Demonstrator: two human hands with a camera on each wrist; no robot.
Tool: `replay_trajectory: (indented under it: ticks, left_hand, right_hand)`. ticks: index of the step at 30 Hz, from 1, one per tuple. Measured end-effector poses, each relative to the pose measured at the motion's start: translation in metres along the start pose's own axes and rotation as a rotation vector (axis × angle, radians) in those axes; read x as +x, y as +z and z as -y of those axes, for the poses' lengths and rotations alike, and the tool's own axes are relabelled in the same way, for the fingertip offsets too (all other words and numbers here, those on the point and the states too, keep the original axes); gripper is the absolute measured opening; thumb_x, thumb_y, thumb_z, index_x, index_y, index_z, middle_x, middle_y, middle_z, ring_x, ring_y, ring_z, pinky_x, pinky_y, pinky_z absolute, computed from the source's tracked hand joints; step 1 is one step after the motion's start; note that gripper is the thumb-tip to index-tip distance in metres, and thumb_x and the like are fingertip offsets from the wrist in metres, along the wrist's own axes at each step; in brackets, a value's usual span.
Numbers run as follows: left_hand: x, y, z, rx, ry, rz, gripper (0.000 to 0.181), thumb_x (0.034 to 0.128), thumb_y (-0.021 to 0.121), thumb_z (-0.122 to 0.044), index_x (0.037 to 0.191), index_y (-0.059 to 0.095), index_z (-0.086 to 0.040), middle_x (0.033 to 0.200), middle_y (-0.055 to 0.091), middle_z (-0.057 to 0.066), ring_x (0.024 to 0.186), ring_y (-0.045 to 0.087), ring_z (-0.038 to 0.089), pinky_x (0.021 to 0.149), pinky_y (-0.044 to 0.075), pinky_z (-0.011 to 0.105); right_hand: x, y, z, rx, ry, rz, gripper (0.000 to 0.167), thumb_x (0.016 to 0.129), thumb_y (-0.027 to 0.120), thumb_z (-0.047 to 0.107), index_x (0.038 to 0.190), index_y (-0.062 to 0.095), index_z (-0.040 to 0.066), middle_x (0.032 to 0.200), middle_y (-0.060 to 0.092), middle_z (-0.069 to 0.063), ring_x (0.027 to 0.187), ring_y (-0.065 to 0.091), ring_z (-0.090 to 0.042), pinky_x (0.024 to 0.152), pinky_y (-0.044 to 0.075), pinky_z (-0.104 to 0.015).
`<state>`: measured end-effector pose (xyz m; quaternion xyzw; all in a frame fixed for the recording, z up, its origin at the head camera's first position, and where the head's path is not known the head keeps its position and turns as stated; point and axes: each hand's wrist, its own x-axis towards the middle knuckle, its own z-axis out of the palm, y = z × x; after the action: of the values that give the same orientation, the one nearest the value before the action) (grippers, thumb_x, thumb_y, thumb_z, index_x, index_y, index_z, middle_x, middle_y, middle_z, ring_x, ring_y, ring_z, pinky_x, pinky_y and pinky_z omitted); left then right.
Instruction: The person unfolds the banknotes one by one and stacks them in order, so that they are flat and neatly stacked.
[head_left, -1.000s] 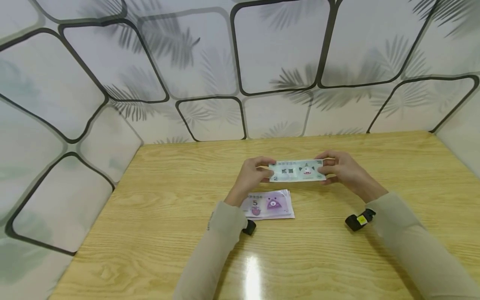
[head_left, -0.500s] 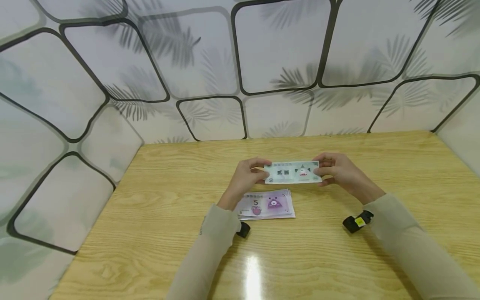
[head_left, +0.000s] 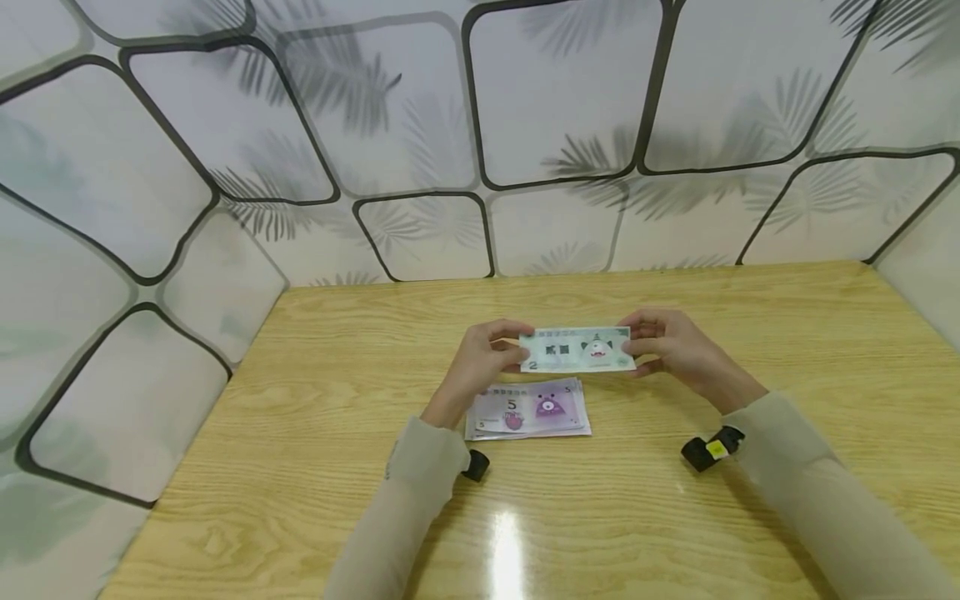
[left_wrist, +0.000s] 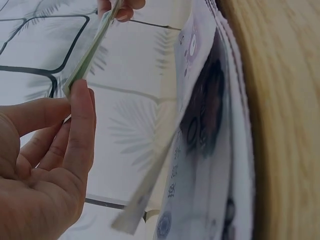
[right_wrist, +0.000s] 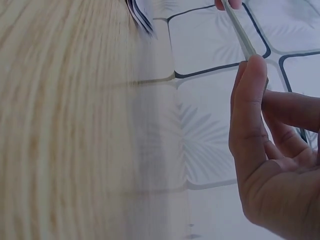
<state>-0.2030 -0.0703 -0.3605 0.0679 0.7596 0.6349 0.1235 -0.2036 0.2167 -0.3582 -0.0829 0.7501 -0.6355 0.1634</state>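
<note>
A green play banknote (head_left: 576, 350) marked 2, with a cartoon monster on it, is stretched flat between both hands above the table. My left hand (head_left: 480, 360) pinches its left end between thumb and fingers; my right hand (head_left: 675, 350) pinches the right end. Just below, in the head view, lies a stack of purple play banknotes (head_left: 532, 408) with a 5 on top. From the left wrist view, the green banknote (left_wrist: 92, 50) appears edge-on, and the top note of the stack (left_wrist: 200, 150) bends up off a note marked 10.
The wooden table (head_left: 300, 467) reaches back to a wall (head_left: 555, 92) printed with dark outlines and leaf shapes. A black wrist camera (head_left: 476, 465) sits under the left cuff, another black wrist camera (head_left: 711, 448) under the right.
Both hands have shifted left and slightly toward the person with the green banknote still between them. More of the purple stack's left end now shows.
</note>
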Motion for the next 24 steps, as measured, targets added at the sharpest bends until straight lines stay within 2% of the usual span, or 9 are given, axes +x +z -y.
replay_trajectory:
  ticks: [6, 12, 24]
  left_hand:
    - [-0.005, -0.004, 0.001, 0.006, 0.011, 0.002, 0.03, 0.0939, 0.066, 0.007, 0.123, 0.069, 0.001, 0.12, 0.066, 0.014, 0.094, 0.067, 0.023, 0.08, 0.061, 0.033]
    - [-0.008, -0.007, 0.001, 0.013, 0.026, 0.007, 0.029, 0.0938, 0.067, 0.007, 0.122, 0.069, 0.001, 0.118, 0.067, 0.014, 0.09, 0.067, 0.021, 0.079, 0.061, 0.033]
    - [-0.018, -0.015, 0.004, 0.026, 0.004, -0.01, 0.029, 0.0934, 0.066, 0.008, 0.122, 0.069, 0.002, 0.11, 0.066, 0.014, 0.089, 0.067, 0.021, 0.077, 0.061, 0.033]
  right_hand:
    - [0.0, 0.002, -0.002, 0.013, -0.008, 0.03, 0.031, 0.1, 0.058, -0.005, 0.128, 0.05, -0.014, 0.096, 0.056, -0.008, 0.083, 0.061, -0.017, 0.069, 0.062, -0.034]
    - [-0.001, 0.005, -0.003, 0.039, 0.004, 0.034, 0.028, 0.1, 0.058, -0.005, 0.126, 0.052, -0.012, 0.095, 0.057, -0.006, 0.083, 0.062, -0.016, 0.07, 0.062, -0.035]
    - [-0.002, 0.011, -0.001, 0.033, -0.001, 0.056, 0.024, 0.098, 0.061, -0.003, 0.121, 0.055, -0.011, 0.098, 0.058, -0.006, 0.082, 0.064, -0.017, 0.069, 0.062, -0.034]
